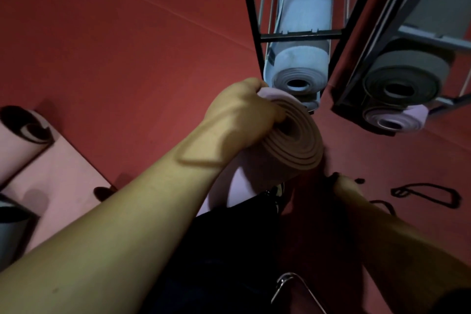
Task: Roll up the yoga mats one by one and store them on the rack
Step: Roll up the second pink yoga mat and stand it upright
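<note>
I hold a rolled pink yoga mat (288, 145) in the middle of the view, its spiral end facing me. My left hand (239, 120) grips the top end, thumb in the core and fingers over the outer edge. My right hand is hidden beneath the roll; only the forearm (382, 224) shows. Just beyond the roll stands a black metal rack (251, 20) with a light blue rolled mat (303, 58) on it. A mirror at the right reflects the rack with a grey roll (405, 76) and a pink roll (395, 120).
The floor (127, 33) is red. At the left lies a partly unrolled pink mat (51, 173) with a dark-centred roll on it, and a grey roll (12, 232) at the edge. A black strap (428, 194) lies on the floor at the right. A metal hook (285, 285) shows below.
</note>
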Tool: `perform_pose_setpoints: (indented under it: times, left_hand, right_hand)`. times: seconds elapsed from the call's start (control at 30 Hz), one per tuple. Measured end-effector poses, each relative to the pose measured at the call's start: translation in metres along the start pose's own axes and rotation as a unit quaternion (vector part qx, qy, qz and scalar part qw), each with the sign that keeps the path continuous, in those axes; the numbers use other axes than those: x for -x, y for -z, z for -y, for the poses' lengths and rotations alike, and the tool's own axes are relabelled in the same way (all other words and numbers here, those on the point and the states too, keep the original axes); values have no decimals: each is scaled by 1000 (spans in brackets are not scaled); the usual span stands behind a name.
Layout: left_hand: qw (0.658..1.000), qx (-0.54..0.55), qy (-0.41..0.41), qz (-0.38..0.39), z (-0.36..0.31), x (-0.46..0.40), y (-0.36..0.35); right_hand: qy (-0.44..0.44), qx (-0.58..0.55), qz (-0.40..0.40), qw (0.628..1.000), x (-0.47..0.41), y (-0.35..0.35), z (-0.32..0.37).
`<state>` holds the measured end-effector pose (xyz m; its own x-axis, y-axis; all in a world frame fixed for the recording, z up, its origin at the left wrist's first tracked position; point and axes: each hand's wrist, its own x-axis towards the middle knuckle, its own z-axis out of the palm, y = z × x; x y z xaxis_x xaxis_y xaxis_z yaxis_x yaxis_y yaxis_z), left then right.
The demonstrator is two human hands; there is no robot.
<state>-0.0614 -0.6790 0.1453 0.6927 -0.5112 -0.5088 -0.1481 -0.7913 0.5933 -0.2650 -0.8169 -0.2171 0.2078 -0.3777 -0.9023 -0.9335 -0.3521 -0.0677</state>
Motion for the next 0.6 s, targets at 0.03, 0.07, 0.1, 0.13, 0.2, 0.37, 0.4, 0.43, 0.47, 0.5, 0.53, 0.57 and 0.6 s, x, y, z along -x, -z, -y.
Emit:
perform_pose_setpoints:
  times: [0.03, 0.07, 0.1, 0.13, 0.2, 0.37, 0.4, 0.43, 0.47, 0.5, 0.53, 0.57, 0.6]
  left_hand:
    - [1000, 1, -1, 2, 0, 0, 3]
    - [1000, -1, 1, -2, 0, 0, 7]
    - [1000, -4, 4, -8, 1, 1, 11]
    - [1000, -1, 6, -21, 1, 4, 17]
    - [999, 8, 8, -53, 4, 13, 29]
    - [996, 17, 13, -88, 23, 57, 65]
    - [996, 9, 10, -90, 29, 68, 72]
    - [996, -4, 7, -94, 37, 86, 82]
    - [996, -16, 2, -93, 42, 98, 88]
    - [995, -28, 4, -94, 49, 112, 96]
    - [993, -45, 2, -106, 57, 128, 104]
    - [990, -71, 5, -124, 64, 142, 112]
    - [983, -105, 10, -147, 71, 152, 118]
  right_hand:
    - [4, -32, -15, 999, 6, -3, 3]
    - [10, -83, -46, 995, 11, -7, 6]
    - [22, -145, -83, 986, 20, -10, 13]
    - [51, -208, -121, 969, 28, -7, 21]
    - [115, -303, -177, 930, 56, 7, 46]
    - [271, -390, -182, 861, 141, 57, 114]
    - [298, -387, -179, 854, 163, 66, 126]
    - [333, -372, -173, 849, 192, 73, 138]
    - [362, -365, -159, 843, 214, 78, 150]
    - [392, -361, -145, 834, 239, 84, 160]
    - [416, -355, -135, 826, 262, 85, 171]
    - [440, -348, -125, 818, 286, 86, 183]
    - [452, -343, -117, 815, 307, 88, 191]
